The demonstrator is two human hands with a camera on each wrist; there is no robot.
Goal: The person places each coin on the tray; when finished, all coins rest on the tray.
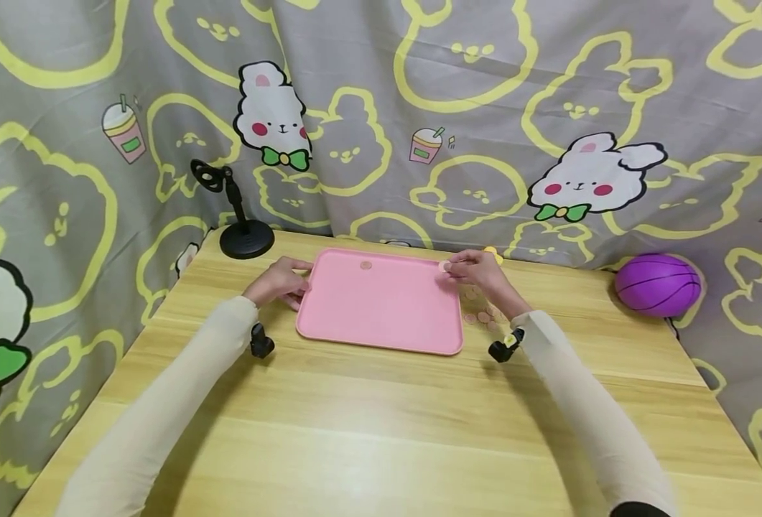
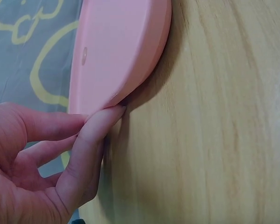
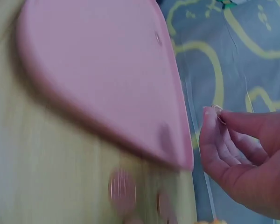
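A pink tray (image 1: 381,305) lies on the wooden table, with one round copper-coloured coin (image 1: 365,265) near its far edge. At the tray's left side my left hand (image 2: 51,158) pinches the rim (image 2: 126,91) between thumb and fingers. My right hand (image 1: 477,271) is above the tray's far right corner and pinches a coin (image 3: 218,113) between thumb and fingertips. More coins (image 3: 122,190) lie on the table just right of the tray, partly under the right hand in the head view.
Behind the right hand is a small yellow object (image 1: 493,254), partly hidden. A black stand (image 1: 246,238) with a round base is at the back left corner. A purple ball (image 1: 657,285) sits at the right edge. A patterned curtain (image 1: 368,201) hangs behind the table (image 1: 368,431).
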